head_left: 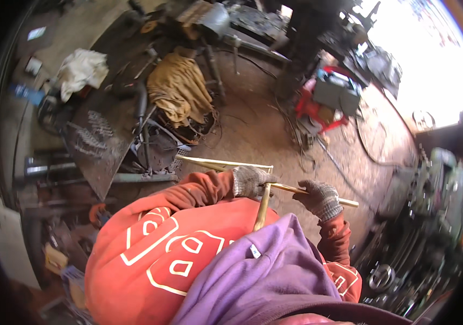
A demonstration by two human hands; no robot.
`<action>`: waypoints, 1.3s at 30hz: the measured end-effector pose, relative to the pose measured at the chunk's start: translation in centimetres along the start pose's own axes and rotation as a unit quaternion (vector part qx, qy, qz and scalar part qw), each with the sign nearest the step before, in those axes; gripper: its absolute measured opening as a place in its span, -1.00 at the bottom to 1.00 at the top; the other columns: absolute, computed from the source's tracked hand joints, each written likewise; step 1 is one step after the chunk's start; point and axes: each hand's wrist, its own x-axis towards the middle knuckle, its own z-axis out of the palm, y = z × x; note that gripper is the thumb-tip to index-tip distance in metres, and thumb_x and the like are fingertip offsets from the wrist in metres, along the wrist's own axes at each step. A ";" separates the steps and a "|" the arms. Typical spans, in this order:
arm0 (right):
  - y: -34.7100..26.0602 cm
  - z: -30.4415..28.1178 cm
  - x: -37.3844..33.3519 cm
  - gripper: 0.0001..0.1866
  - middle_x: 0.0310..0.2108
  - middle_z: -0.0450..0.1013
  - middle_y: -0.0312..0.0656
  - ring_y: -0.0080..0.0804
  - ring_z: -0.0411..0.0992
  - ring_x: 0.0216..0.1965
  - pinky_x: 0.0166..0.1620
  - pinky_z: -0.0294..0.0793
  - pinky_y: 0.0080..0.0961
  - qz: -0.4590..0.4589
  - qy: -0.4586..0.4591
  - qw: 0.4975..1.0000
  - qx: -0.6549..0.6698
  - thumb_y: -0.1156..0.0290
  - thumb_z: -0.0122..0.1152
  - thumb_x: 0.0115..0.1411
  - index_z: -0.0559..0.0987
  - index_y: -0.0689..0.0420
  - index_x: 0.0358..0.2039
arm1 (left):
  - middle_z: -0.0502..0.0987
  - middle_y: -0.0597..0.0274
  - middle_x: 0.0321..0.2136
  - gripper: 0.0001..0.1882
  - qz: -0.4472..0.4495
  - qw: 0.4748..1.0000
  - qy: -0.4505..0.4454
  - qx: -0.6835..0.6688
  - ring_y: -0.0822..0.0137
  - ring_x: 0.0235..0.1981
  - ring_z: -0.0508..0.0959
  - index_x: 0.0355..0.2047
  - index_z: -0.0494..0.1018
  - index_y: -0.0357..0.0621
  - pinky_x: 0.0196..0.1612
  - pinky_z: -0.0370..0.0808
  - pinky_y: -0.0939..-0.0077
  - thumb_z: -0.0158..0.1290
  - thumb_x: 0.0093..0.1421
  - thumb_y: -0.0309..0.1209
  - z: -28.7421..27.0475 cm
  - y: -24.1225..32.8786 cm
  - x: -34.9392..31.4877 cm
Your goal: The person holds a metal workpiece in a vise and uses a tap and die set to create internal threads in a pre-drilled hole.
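I hold a frame of thin gold-coloured metal bars [263, 208] at my waist. One bar runs out to the left, one points back toward my body, and another reaches to the right. My left hand [249, 181], in a grey knitted glove, is closed around the frame close to where the bars meet. Also gloved, my right hand [319, 198] grips the right-hand bar, whose end sticks out past the glove. Part of the frame is hidden by my left hand and clothing.
A tan leather-like cloth [180, 86] lies over something ahead left, beside a dark triangular metal plate [98, 143]. A red and grey machine [334, 97] stands ahead right, with cables [369, 149] across the brown floor [242, 124]. Dark machinery [426, 233] crowds the right.
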 end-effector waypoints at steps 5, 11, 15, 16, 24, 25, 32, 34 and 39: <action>-3.7 -7.8 11.5 -0.52 -0.19 0.63 -0.04 0.00 0.63 -0.21 -0.20 0.60 -0.12 -0.243 0.153 0.954 0.091 0.21 0.60 0.05 0.67 0.05 -0.03 | 0.67 0.03 -0.31 -0.66 -0.045 0.961 0.268 0.056 0.22 -0.29 0.66 0.09 0.60 -0.16 -0.19 0.58 0.30 0.22 0.39 -0.28 -6.1 2.4 -3.1; -9.3 -11.3 22.7 -0.56 -0.19 0.62 -0.05 0.00 0.63 -0.20 -0.15 0.61 -0.19 -0.334 0.192 0.905 0.181 0.32 0.56 0.09 0.66 0.09 -0.01 | 0.68 0.02 -0.31 -0.63 -0.207 0.887 0.402 0.092 0.19 -0.24 0.68 0.00 0.62 -0.23 -0.13 0.58 0.28 0.14 0.45 -0.15 -14.4 1.8 -6.9; -12.3 -9.2 28.6 -0.59 -0.18 0.63 -0.05 -0.02 0.63 -0.18 -0.13 0.62 -0.21 -0.316 0.134 0.911 0.227 0.34 0.53 0.14 0.67 0.09 0.00 | 0.67 -0.07 -0.34 -0.56 -0.270 0.859 0.435 -0.009 0.02 -0.25 0.68 -0.12 0.62 -0.24 -0.14 0.54 0.20 0.10 0.46 -0.05 -19.2 -0.4 -8.6; -12.9 -9.0 29.8 -0.61 -0.17 0.63 -0.05 -0.04 0.64 -0.17 -0.12 0.62 -0.23 -0.310 0.093 0.912 0.252 0.35 0.52 0.15 0.67 0.09 0.00 | 0.66 -0.09 -0.35 -0.53 -0.305 0.852 0.425 -0.012 0.00 -0.25 0.67 -0.13 0.62 -0.25 -0.14 0.53 0.18 0.09 0.46 -0.01 -20.7 -0.2 -9.0; -16.8 -8.4 34.3 -0.63 -0.13 0.65 -0.01 -0.02 0.65 -0.09 -0.05 0.63 -0.24 -0.221 0.031 0.937 0.270 0.38 0.49 0.18 0.70 0.15 0.01 | 0.69 -0.07 -0.33 -0.47 -0.300 0.860 0.410 0.043 -0.06 -0.23 0.70 -0.15 0.67 -0.12 -0.13 0.55 0.10 0.07 0.41 0.13 -24.8 -5.4 -8.6; -16.3 -7.9 35.4 -0.62 -0.12 0.65 -0.01 -0.02 0.65 -0.09 -0.04 0.63 -0.24 -0.239 0.035 0.937 0.253 0.35 0.49 0.19 0.70 0.15 0.01 | 0.69 -0.08 -0.34 -0.46 -0.262 0.858 0.433 0.090 -0.07 -0.23 0.70 -0.15 0.68 -0.10 -0.11 0.55 0.07 0.06 0.40 0.15 -24.3 -6.7 -8.3; -15.6 -8.4 40.7 -0.67 -0.16 0.68 -0.14 -0.42 0.63 -0.12 -0.03 0.59 -0.45 -0.212 -0.018 0.948 0.235 0.46 0.43 0.24 0.71 0.18 0.02 | 0.73 0.02 -0.17 -0.51 -0.315 0.865 0.389 0.026 0.05 -0.07 0.70 0.05 0.67 0.02 0.05 0.54 0.18 0.06 0.42 0.10 -22.5 -15.4 -7.0; -15.9 -9.4 41.7 -0.67 -0.18 0.68 -0.14 -0.42 0.64 -0.14 -0.03 0.59 -0.45 -0.209 -0.032 0.953 0.216 0.45 0.42 0.26 0.71 0.18 0.03 | 0.74 0.03 -0.19 -0.51 -0.304 0.868 0.392 0.005 0.05 -0.11 0.70 0.00 0.68 -0.02 0.03 0.54 0.17 0.06 0.43 0.10 -22.5 -16.1 -6.7; -14.7 -8.6 42.6 -0.64 -0.13 0.66 -0.05 0.02 0.63 -0.09 -0.08 0.61 -0.16 -0.278 -0.033 0.936 0.213 0.21 0.47 0.22 0.71 0.07 -0.02 | 0.71 -0.02 -0.20 -0.54 -0.338 0.867 0.366 -0.014 -0.05 -0.12 0.67 -0.03 0.64 -0.03 0.00 0.53 0.07 0.06 0.41 0.07 -21.8 -18.4 -6.3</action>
